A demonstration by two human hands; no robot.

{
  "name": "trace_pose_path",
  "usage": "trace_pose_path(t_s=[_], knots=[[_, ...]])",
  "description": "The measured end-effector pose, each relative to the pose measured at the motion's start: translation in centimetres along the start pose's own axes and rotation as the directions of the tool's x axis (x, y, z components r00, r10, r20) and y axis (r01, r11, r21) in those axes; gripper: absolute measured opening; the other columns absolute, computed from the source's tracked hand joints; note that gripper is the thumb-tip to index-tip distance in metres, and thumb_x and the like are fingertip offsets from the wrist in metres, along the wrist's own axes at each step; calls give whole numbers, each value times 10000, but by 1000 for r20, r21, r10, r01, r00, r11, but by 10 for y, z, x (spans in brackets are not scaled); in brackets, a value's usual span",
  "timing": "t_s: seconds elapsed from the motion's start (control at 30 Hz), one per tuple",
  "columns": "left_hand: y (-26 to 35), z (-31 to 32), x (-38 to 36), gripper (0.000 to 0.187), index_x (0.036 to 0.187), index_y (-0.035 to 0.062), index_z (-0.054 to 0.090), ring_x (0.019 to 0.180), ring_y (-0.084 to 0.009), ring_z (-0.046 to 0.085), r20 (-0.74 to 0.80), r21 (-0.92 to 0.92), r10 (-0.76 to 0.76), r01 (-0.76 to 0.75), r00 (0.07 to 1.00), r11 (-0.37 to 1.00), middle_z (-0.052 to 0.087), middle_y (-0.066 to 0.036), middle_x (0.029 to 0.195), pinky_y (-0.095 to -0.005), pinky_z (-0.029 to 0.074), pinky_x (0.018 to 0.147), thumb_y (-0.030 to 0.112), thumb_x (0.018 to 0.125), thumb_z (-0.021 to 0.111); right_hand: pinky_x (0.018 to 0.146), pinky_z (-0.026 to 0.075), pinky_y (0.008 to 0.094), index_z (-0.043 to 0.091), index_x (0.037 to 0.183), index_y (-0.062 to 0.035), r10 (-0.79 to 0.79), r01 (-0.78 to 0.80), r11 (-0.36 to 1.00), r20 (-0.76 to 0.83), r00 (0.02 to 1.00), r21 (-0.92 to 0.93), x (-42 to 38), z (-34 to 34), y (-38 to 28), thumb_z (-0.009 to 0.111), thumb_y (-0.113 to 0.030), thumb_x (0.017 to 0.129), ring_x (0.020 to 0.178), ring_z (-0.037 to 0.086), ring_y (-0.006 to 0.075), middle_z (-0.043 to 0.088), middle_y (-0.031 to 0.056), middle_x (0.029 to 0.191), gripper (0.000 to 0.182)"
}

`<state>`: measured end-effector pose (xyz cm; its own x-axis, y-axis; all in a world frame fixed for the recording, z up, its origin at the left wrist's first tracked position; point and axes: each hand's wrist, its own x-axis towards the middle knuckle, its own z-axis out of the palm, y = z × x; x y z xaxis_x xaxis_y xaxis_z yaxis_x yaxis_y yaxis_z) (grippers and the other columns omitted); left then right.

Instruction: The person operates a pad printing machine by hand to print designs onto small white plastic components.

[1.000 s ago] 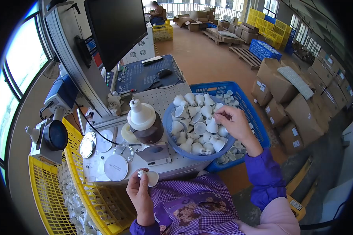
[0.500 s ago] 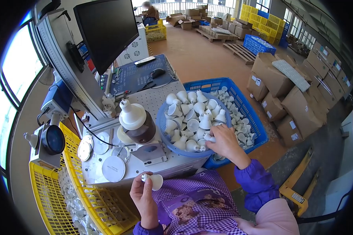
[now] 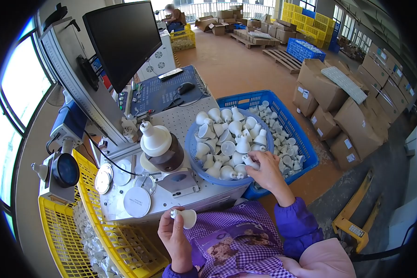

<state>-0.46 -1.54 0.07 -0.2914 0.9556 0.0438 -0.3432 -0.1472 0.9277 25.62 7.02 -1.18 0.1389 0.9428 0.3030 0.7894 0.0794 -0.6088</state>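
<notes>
My left hand (image 3: pixel 175 236) pinches a white bulb housing (image 3: pixel 188 218) by its narrow end, its wide mouth facing right, above my apron. Over the right side of a round blue basin (image 3: pixel 195 170), my right hand (image 3: pixel 268 172) has its fingers closed on another white bulb housing (image 3: pixel 251 162). Many similar housings fill the basin in a loose heap. On the bench to the left, a larger white bulb housing (image 3: pixel 155 140) stands narrow end up on a dark cylindrical holder (image 3: pixel 170 156).
Beside the basin is a blue crate (image 3: pixel 306 155) of smaller white parts. Yellow crates (image 3: pixel 95 204) stand at lower left. The bench also carries a monitor (image 3: pixel 125 44), a lens unit (image 3: pixel 65 170) and flat white discs (image 3: pixel 137 202). Cardboard boxes (image 3: pixel 326 125) and a pallet jack (image 3: pixel 352 222) are at right.
My right hand has shifted slightly, its fingers now drawn around the housing at the basin. My left hand still holds its housing, a little further right and lower in view.
</notes>
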Motion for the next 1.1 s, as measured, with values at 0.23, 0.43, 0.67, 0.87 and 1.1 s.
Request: trace_pose_path(t_s=[0.23,0.43,0.67,0.87,1.1], knots=[[5,-3,5,147,986,17,601,903,-143,577,-1,-107,-37,37,999,994,636,-97,991,-284,435,836,126,889,623,862,378,374,639,1022,-30,-43,46,998,-76,996,44,-6,0,2,740,-167,709,926,547,265,630,117,924,357],[37,2,47,129,961,23,584,855,-131,571,58,24,-12,11,998,1000,614,-88,931,-258,446,780,59,849,638,769,460,367,645,940,3,27,-4,976,-101,994,219,-8,-2,2,768,-109,681,867,582,271,630,127,919,308],[108,42,130,285,978,-27,675,838,-130,567,219,644,430,-460,876,611,570,-52,941,-239,460,718,102,739,760,746,444,307,648,980,-21,-59,103,912,-121,991,397,2,-6,-28,749,-108,742,846,581,189,632,76,904,272],[125,58,155,415,1036,-49,666,857,-167,584,357,770,289,-455,888,447,578,-82,986,-281,481,756,174,706,784,708,436,271,647,996,-34,-143,151,710,-69,987,688,39,-14,-101,765,-166,760,781,586,143,656,56,879,295],[131,9,118,267,957,-57,659,823,-130,581,187,497,485,-508,855,704,568,-65,955,-241,477,716,77,744,750,711,475,313,638,982,-9,-415,416,631,-168,894,654,93,12,-176,734,-191,788,772,605,184,666,100,885,283]])
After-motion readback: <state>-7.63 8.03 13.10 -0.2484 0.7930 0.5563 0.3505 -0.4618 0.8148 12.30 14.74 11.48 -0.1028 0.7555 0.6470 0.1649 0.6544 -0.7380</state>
